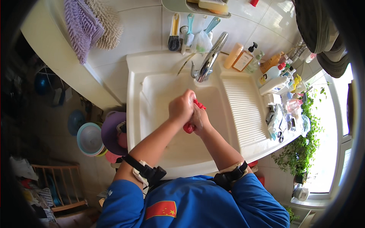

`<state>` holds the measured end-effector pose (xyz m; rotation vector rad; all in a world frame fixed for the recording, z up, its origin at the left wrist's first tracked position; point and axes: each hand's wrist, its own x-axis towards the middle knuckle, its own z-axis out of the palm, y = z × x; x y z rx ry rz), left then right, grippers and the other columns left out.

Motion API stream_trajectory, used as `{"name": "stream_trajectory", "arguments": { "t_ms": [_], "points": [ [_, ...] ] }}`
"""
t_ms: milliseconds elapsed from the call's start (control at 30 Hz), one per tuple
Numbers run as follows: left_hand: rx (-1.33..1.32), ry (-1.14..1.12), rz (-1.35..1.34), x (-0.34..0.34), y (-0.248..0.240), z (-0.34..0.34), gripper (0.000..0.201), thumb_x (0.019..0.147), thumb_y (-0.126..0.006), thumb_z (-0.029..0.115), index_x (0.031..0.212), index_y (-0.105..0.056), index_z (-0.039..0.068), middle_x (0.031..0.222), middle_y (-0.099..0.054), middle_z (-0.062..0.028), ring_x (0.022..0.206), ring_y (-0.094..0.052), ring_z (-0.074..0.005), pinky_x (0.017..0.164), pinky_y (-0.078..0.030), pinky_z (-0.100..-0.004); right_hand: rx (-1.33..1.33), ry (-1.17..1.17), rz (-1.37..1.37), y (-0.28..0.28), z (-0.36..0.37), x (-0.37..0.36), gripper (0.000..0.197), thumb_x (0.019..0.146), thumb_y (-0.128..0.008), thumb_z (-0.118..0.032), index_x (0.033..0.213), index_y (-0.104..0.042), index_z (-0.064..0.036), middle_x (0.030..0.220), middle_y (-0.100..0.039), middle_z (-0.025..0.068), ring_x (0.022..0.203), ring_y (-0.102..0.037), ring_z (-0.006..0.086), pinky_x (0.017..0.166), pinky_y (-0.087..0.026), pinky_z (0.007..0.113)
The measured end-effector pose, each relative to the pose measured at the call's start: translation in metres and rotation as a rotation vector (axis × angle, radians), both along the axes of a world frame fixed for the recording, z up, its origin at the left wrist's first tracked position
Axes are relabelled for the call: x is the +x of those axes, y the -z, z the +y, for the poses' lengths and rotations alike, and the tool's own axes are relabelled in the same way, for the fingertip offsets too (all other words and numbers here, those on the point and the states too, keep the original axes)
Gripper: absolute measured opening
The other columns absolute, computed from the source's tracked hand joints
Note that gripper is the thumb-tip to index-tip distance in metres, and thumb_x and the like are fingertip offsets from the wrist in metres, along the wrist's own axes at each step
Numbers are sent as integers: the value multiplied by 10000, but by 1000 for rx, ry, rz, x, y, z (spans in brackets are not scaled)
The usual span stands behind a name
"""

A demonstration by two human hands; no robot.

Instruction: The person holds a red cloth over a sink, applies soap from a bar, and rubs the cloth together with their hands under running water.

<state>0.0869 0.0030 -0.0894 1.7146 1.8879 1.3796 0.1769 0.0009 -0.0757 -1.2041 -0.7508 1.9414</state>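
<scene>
Over the basin of the white sink [152, 98], both hands are pressed together around a bunched, wet-looking red cloth [189, 127]. My left hand [182, 106] closes over it from the left, its fingers wrapped toward the right hand. My right hand [200, 118] grips from the right and looks wet or soapy. Bits of red stick out above and below the hands; most of the cloth is hidden inside them. Just beyond the hands stands the chrome faucet [212, 57], and no running water shows.
To the right is a ribbed washboard [245, 108], with several bottles, including an amber pump bottle [242, 60], along the ledge. Brushes [174, 32] hang on the tiled wall. A purple bucket [110, 133] and a pale blue basin [90, 138] stand left of the sink.
</scene>
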Motion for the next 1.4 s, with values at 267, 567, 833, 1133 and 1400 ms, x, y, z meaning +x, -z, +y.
{"name": "stream_trajectory", "arguments": {
  "t_ms": [267, 567, 833, 1133, 1400],
  "points": [
    [-274, 108, -955, -45, 4, -16, 238, 825, -661, 241, 752, -597, 24, 617, -505, 11, 547, -424, -69, 504, -345, -209, 13, 62, 134, -12, 18, 10, 158, 860, -552, -248, 821, -510, -101, 661, -481, 15, 524, -480, 119, 457, -380, 260],
    [-260, 264, -608, -69, 55, -36, 362, 867, -596, 335, 997, -574, -2, 956, -600, -92, 922, -563, -164, 909, -377, -319, 70, -44, -74, -8, 26, 30, 172, 857, -576, -229, 796, -511, -82, 634, -462, -14, 494, -453, 92, 419, -345, 249],
    [-621, 567, -491, -15, -4, -45, 313, 892, -553, 217, 1136, -514, 25, 828, -546, -31, 748, -531, -113, 664, -436, -269, 204, -164, -430, -1, 21, 32, 260, 835, -632, -288, 739, -581, -51, 584, -527, 12, 463, -490, 88, 406, -365, 235],
    [-434, 339, -1166, -35, 8, -43, 287, 919, -516, 306, 952, -591, 31, 653, -443, 58, 519, -337, -27, 466, -268, -180, 127, 89, -288, 17, 30, 44, 313, 809, -670, -323, 669, -504, -97, 550, -429, -14, 428, -385, 91, 398, -332, 257],
    [-49, 231, 53, 35, 22, -18, 175, 808, -584, 206, 753, -597, 41, 753, -600, -124, 717, -580, -254, 646, -456, -370, 94, 70, 330, 76, 29, 26, 187, 901, -528, -262, 809, -519, -100, 700, -504, -16, 647, -501, 111, 566, -411, 241]
  ]
}}
